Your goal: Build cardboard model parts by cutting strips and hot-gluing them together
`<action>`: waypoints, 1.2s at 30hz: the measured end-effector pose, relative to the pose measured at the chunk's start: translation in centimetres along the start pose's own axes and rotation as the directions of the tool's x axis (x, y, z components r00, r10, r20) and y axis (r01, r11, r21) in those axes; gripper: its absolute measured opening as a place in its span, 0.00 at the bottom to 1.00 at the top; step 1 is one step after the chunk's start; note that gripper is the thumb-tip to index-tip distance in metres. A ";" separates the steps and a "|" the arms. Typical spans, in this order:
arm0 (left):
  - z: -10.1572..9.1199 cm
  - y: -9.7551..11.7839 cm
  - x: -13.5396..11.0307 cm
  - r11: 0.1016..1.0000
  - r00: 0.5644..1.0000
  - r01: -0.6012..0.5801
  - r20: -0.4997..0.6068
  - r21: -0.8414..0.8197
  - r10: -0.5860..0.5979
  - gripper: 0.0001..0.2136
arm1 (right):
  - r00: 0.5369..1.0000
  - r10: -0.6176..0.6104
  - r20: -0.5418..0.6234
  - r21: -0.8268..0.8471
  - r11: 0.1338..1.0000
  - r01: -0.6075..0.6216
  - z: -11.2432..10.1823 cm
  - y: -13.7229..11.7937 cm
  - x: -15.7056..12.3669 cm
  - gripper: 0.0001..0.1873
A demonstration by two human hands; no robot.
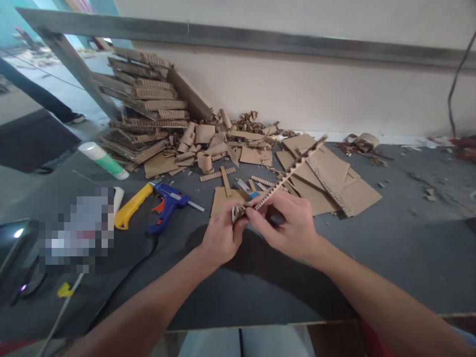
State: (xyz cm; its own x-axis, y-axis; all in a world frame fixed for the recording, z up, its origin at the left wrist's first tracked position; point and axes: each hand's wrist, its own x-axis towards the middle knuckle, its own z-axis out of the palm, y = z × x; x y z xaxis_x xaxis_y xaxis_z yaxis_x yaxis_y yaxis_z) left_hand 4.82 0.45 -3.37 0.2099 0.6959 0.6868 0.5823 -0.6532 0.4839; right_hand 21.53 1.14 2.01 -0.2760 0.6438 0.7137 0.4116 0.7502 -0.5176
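A long corrugated cardboard strip slants up and to the right from between my hands, its ridged edge showing. Its near end is rolled into a small coil, pinched by the fingers of my left hand. My right hand grips the same strip just beside the coil, thumb and fingers closed on it. Behind my hands, a utility knife lies on the dark table, partly covered by the strip and fingers. Flat cardboard sheets lie beyond my right hand.
To the left lie a blue glue gun, a yellow-handled tool and a white-green tube. Stacked corrugated cardboard pieces and scraps fill the back. A metal rail runs behind. A person's leg shows far left.
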 end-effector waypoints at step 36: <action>-0.2 0.0 0.3 0.993 0.986 0.121 0.115 0.011 -0.121 0.12 | 0.892 -0.105 0.440 0.054 0.994 0.090 -3.7 0.9 3.4 0.06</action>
State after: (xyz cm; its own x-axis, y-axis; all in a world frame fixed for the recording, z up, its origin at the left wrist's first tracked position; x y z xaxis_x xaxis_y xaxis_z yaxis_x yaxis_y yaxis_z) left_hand 4.67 0.58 -3.08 0.2265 0.7997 0.5560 0.6123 -0.5608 0.5573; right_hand 24.22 3.43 5.72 -0.6712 0.5621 0.4832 0.3374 0.8121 -0.4760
